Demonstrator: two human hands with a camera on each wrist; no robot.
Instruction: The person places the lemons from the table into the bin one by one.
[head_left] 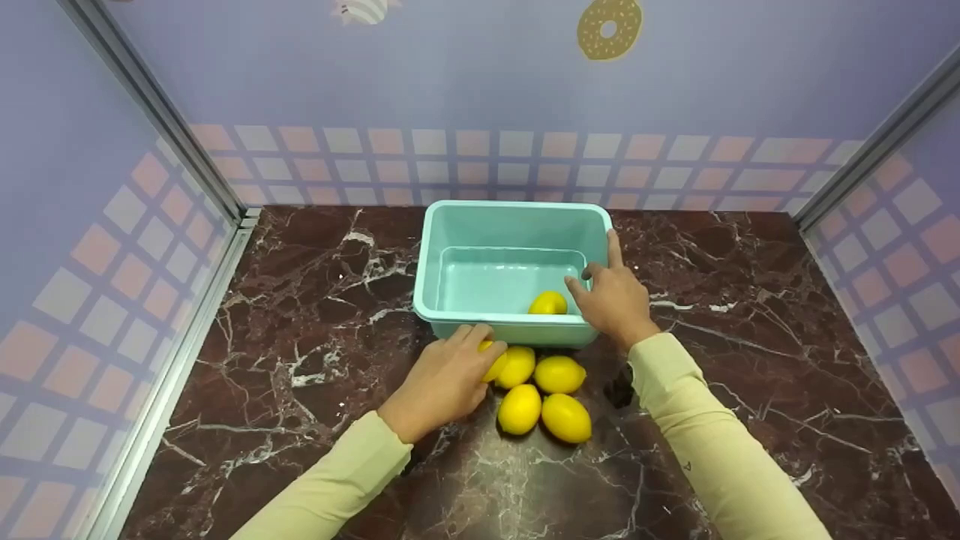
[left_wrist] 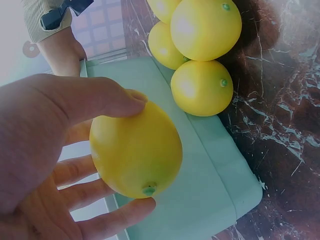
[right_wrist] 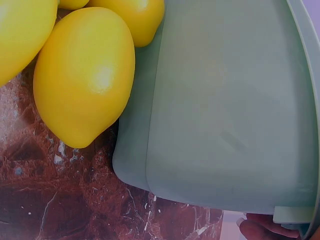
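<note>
My left hand holds a lemon between thumb and fingers, beside the front wall of a pale turquoise plastic basin. The left wrist view shows the lemon's green stem end between my spread fingertips. My right hand grips the basin's right rim near the front corner, some fingers inside and others along the outside. Inside the basin, near that hand, lies one lemon. Several more lemons rest on the table in front, among them one lemon near the basin wall and another lemon closer to me.
The table has a dark red marbled top with white veins. Behind the basin stands a lilac wall with pink and white squares. Metal frame strips edge the left side, and patterned panels close in both sides.
</note>
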